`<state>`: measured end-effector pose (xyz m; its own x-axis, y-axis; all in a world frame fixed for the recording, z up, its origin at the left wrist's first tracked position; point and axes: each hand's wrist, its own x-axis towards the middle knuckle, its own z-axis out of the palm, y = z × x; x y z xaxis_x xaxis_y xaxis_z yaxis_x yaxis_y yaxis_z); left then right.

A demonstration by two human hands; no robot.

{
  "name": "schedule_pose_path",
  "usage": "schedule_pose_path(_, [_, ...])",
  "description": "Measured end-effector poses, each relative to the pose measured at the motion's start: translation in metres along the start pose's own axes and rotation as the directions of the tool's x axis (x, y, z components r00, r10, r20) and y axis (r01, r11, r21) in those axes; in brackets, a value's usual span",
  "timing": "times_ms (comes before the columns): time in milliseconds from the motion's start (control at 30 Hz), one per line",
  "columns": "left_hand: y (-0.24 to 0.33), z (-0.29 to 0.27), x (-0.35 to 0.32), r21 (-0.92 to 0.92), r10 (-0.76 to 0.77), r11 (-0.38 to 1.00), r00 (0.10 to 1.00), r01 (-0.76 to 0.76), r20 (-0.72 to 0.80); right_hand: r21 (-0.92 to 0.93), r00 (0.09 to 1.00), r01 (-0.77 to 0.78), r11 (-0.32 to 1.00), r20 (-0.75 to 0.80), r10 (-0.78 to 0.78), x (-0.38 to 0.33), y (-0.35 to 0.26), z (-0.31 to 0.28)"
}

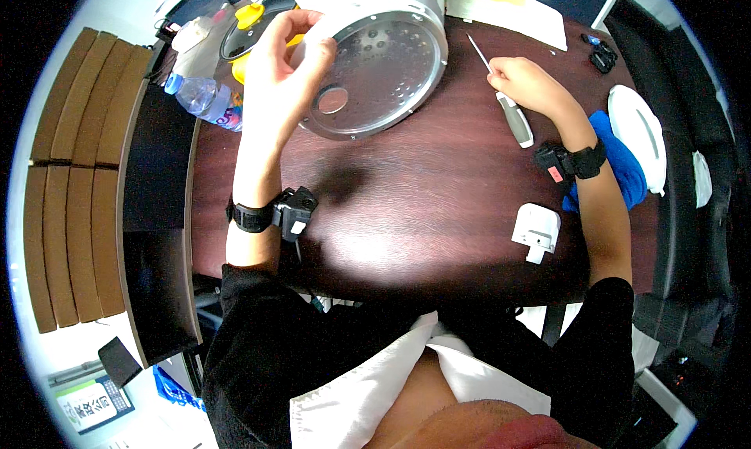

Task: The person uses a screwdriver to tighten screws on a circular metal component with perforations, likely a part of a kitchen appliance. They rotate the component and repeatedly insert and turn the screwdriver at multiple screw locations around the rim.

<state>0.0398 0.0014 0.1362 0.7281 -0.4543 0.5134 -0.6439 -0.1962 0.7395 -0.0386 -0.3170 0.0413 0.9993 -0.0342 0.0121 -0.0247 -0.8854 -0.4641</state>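
Two bare hands reach into my head-camera view over one dark wood table (422,183). The right hand (522,85) is closed around one screwdriver (515,120), fingers folded in where the shank meets the grey-and-white handle; the handle juts out below the fist toward the wearer, and the thin shank points up and left past the knuckles. The left hand (291,62) is half curled, thumb and fingers somewhat apart, at the left rim of one round, clear-faced, white-rimmed appliance part (383,70). From my angle I cannot tell whether that hand grips the rim or merely lies over it. The part sits to the right of the left hand and well apart from the right one.

I count two black wrist devices, one on each wrist (296,213) (554,163). Nearer the wearer lies one small white plastic bracket (537,224). One blue-capped bottle (205,98) and one yellow-knobbed glass lid (239,42) are left of the left hand; one blue cloth (614,163) and one white curved shell (637,128) are right of the right wrist.
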Motion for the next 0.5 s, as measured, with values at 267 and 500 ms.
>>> schedule_pose_path(267, [0.022, 0.003, -0.006, 0.183, 0.023, 0.982, 0.995, -0.04, 0.093, 0.615, 0.979, 0.2, 0.763, -0.149, -0.137, 0.009, -0.007, 0.002])
schedule_pose_path(500, [0.023, 0.01, -0.01, 0.302, 0.145, 0.935, 0.978, -0.185, 0.151, 0.796, 0.976, 0.151, 0.586, -0.215, 0.04, 0.001, -0.031, -0.009])
